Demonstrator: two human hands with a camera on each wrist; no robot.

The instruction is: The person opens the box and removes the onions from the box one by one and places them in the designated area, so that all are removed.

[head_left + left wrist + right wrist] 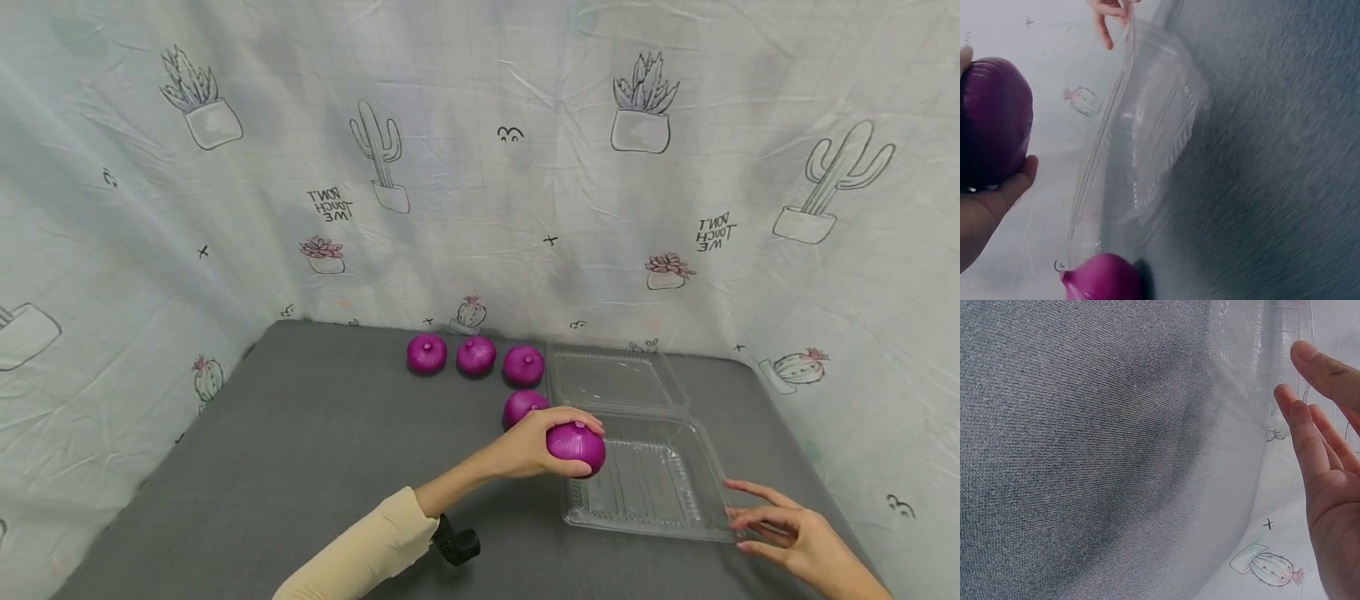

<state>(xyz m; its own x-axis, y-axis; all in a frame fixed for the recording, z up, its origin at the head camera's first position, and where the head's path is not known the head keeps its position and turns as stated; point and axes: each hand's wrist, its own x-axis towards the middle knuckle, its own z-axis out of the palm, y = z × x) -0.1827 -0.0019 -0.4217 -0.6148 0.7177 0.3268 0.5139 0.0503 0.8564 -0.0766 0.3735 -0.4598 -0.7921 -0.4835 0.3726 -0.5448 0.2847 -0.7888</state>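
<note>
My left hand (528, 446) grips a round purple onion (576, 448), thumb and fingers curled about its sides. In the left wrist view this onion (996, 122) is raised above the container's level. The onion overlaps the left side of a clear plastic clamshell container (645, 529), which lies opened out on the table with its lid (615, 379) folded back. At the container's near right corner, my right hand (795, 533) has its fingertips right at the rim, fingers slightly bent and apart. The right wrist view shows the thumb (1319, 365) spaced from the fingers.
Another purple onion (522, 404) sits just behind my left hand. Three more onions, the nearest to the lid (523, 366) among them, stand in a row at the back. A patterned curtain (480, 183) surrounds the grey table (300, 467).
</note>
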